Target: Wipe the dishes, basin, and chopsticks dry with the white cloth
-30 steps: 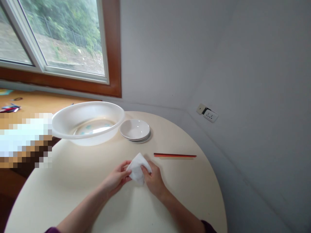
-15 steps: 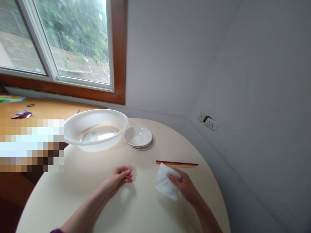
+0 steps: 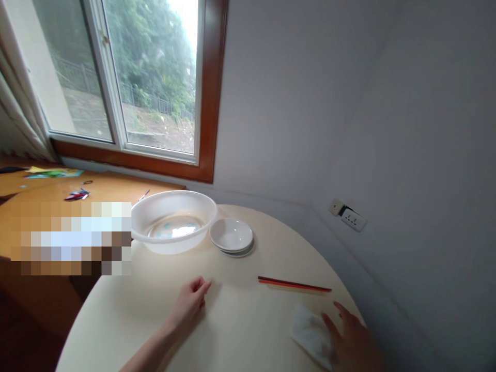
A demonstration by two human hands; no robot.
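Observation:
My left hand (image 3: 194, 295) is curled into a loose fist above the middle of the round cream table (image 3: 240, 330), with nothing visible in it. At the lower right, my right hand (image 3: 349, 330) has its thumb and fingers apart beside a white cloth (image 3: 312, 333). The cloth is slightly blurred and lies by the thumb. Beyond it, red and dark chopsticks (image 3: 294, 284) rest side by side, with a pale one along them. A small stack of white dishes (image 3: 231, 235) stands behind, touching or close to a large translucent basin (image 3: 174, 247).
A wooden desk (image 3: 116, 181) under the window holds colored papers (image 3: 54, 173) and a bunch of pens (image 3: 77, 195). A wall socket (image 3: 353, 219) is at the right, where the wall runs beside the table. Part of the left side is pixelated.
My right hand has moved right and toward me with the cloth, and its fingers have spread from their grip. My left hand has closed more tightly. The view has shifted up and left.

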